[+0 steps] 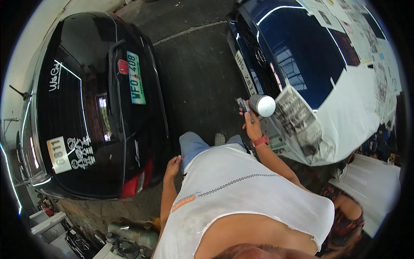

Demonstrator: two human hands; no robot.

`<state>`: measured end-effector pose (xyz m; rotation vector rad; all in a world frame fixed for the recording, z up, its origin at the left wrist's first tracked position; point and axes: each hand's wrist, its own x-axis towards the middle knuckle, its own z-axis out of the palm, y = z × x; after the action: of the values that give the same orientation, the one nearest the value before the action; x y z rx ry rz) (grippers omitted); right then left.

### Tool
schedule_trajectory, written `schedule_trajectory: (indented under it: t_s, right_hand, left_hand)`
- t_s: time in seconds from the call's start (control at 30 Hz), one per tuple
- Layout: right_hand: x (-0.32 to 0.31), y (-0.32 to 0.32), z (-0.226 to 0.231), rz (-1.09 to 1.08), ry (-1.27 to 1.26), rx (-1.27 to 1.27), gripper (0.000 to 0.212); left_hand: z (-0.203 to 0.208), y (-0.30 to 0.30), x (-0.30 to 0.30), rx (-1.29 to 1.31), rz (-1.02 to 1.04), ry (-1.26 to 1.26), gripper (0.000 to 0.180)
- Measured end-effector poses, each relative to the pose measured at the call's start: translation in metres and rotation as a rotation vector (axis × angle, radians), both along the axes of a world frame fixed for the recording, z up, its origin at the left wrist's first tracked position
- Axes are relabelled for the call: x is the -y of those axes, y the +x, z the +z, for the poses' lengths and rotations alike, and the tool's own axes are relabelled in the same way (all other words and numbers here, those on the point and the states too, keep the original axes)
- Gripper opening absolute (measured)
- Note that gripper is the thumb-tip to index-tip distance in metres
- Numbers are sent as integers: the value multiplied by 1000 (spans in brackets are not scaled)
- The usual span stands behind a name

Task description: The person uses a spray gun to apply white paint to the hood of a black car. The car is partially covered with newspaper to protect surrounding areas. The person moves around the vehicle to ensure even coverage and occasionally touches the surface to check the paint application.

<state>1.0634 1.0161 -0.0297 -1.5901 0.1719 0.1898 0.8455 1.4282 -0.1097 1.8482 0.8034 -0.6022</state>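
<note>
My right hand, with a red watch on its wrist, is wrapped round a paint spray gun. On the gun sits a grey cup with a white round lid, tilted toward the front of the dark blue car. The gun is close to that car's front plate and the newspaper masking; whether they touch I cannot tell. My left hand hangs beside my left thigh, fingers curled in, and I see nothing in it.
A black car stands to the left, its rear toward me. White masking sheet drapes the blue car's near corner. Behind me on the right is another person. A tank-like compressor lies at the lower left.
</note>
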Motion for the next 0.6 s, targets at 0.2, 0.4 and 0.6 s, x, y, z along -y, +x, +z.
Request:
schedule_trajectory:
  t_s: [0.2,0.4,0.6]
  right_hand:
    - [-37,113,-24,-58,-42,-24,55]
    - [-88,240,-17,-170,-175,-85,58]
    - [-140,364,-10,-254,-196,-76,60]
  left_hand:
    - [-10,214,-35,-42,-496,99,58]
    - [-33,434,-95,8,-631,199,69]
    - [79,691,-112,368,-299,-148,83]
